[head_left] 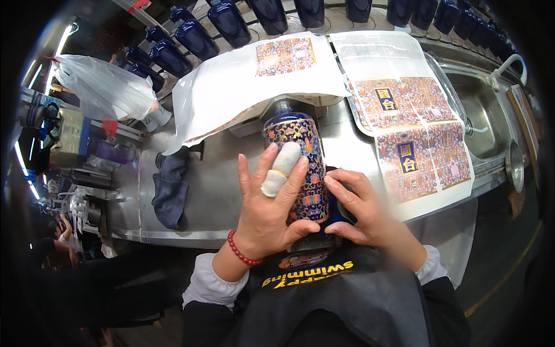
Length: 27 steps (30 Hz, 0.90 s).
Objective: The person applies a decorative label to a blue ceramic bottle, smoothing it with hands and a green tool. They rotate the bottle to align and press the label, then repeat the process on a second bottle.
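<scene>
A dark blue bottle [281, 130] lies tilted in front of me, its neck pointing away. A colourful floral decal [309, 196] wraps its body. My left hand [263, 208] rests on the left and top of the bottle with fingers spread; one finger wears a white covering [282, 168]. My right hand [367, 211] touches the bottle's right side near its base, its fingers stretched and thumb apart. Both thumbs lie near the base edge. What supports the bottle underneath is mostly hidden.
Printed decal sheets [407, 144] lie to the right, beside a sink [483, 110]. Another large decal sheet [231, 87] covers the back left. A dark cloth [170, 191] lies on the metal table [217, 179]. Several blue bottles [228, 23] line the back.
</scene>
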Tool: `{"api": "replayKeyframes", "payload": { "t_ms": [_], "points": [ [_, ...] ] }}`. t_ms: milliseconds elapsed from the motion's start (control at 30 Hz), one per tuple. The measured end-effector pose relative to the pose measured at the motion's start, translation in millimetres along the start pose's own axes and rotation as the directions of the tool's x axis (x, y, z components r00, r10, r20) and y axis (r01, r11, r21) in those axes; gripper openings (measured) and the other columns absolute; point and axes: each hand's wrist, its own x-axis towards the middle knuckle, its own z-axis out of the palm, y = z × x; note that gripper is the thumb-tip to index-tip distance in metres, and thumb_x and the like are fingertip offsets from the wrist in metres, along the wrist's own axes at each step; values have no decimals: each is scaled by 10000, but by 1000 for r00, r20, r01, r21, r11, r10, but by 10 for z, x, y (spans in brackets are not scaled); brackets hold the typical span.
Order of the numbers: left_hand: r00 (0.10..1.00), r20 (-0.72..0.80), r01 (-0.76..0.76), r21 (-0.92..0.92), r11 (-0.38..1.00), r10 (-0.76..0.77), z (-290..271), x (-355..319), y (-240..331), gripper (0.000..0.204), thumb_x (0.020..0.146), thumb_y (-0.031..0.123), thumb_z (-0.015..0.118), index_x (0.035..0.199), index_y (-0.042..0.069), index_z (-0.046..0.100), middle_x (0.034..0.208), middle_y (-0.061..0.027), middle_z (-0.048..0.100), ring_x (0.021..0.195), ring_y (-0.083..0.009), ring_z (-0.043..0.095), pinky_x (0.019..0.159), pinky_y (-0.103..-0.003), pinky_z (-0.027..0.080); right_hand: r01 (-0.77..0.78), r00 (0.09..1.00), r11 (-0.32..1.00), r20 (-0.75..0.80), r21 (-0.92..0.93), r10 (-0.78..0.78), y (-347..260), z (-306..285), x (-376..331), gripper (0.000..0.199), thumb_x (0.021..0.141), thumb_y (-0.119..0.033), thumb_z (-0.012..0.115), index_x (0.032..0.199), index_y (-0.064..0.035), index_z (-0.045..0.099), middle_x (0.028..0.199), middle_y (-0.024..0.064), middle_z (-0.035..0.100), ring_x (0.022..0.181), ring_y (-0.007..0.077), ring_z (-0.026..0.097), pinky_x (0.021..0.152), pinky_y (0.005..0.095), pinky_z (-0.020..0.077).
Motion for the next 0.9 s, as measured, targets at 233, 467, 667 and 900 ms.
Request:
{"api": "replayKeyframes", "payload": {
  "t_ms": [233, 467, 667, 900],
  "points": [
    [998, -22, 50, -18, 999, -50, -26, 126, -130, 968, 932, 754, 434, 1501, -29, 446, 1486, -225, 503, 1465, -432, 302, 1204, -618, 26, -139, 990, 981, -3, 134, 141, 164, -27, 291, 762, 920, -332, 738, 1511, 22, 412, 1475, 224, 390, 1296, 376, 500, 1077, 438, 438],
    [997, -41, 65, 8, 998, -65, -28, 202, -186, 976, 912, 751, 477, 1495, -32, 453, 1486, -220, 496, 1437, -424, 333, 1194, -640, 47, -194, 981, 968, 32, 157, 192, 222, 15, 569, 685, 952, -290, 692, 1536, -57, 419, 1483, 235, 374, 1277, 400, 499, 1073, 436, 440],
    [998, -52, 48, 21, 999, -47, -41, 221, -208, 965, 893, 740, 521, 1485, -22, 471, 1472, -206, 509, 1427, -414, 347, 1197, -635, 52, -189, 982, 978, 20, 86, 188, 174, -11, 637, 666, 941, -280, 696, 1520, -69, 445, 1463, 247, 392, 1284, 425, 485, 1070, 448, 440],
    [998, -52, 35, 36, 999, -33, -50, 247, -225, 943, 895, 749, 511, 1464, -3, 508, 1441, -191, 535, 1389, -392, 381, 1203, -619, 65, -163, 987, 986, -6, 41, 163, 142, -15, 667, 649, 933, -284, 706, 1501, -74, 472, 1450, 247, 404, 1291, 444, 478, 1067, 471, 446]
  ]
}}
